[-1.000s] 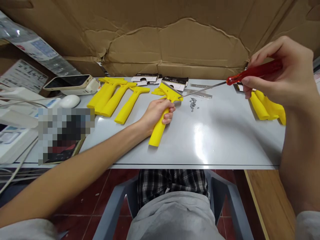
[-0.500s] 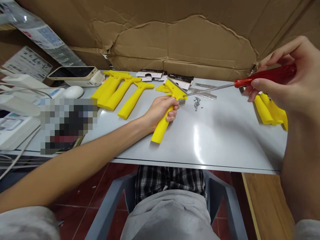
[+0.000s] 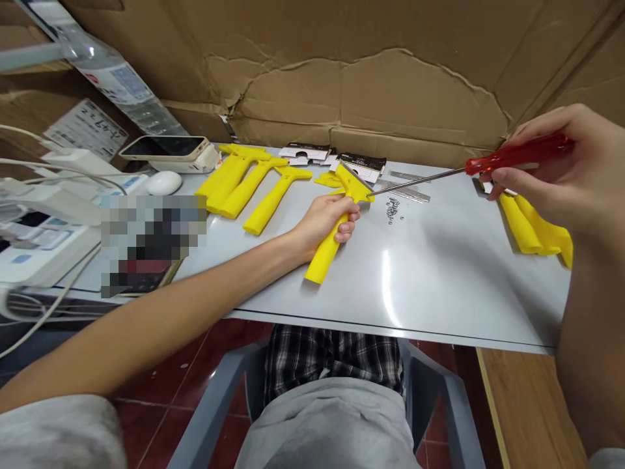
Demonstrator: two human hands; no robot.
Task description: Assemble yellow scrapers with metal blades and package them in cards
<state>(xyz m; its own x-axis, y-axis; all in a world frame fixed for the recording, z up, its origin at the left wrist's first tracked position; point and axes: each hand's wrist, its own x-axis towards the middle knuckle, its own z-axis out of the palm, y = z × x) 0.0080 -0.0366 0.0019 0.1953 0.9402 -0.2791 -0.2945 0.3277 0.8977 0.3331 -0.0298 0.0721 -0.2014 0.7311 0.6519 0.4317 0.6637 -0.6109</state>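
Observation:
My left hand (image 3: 332,225) is wrapped round the upper handle of a yellow scraper (image 3: 322,257), whose head points away from me with a metal blade along its far edge. In my right hand (image 3: 571,169) is a screwdriver with a red handle (image 3: 522,155). Its long shaft (image 3: 420,180) slants down to the left, and the tip meets the right end of the scraper's head. Whether a screw sits under the tip is too small to tell. A little pile of screws (image 3: 394,210) lies right of the head, with flat metal blades (image 3: 410,191) behind it.
Several yellow scraper handles (image 3: 266,203) lie to the left, more yellow handles (image 3: 525,225) to the right. Black-and-white packets (image 3: 361,166) rest against the cardboard (image 3: 375,91). A phone (image 3: 163,148), a white mouse (image 3: 164,183), cables and a plastic bottle (image 3: 122,81) crowd the left side.
The view has shifted slightly, so everything sits a bit further right and lower. My fingers have altered slightly on the red handle; the screwdriver tip remains at the scraper's head.

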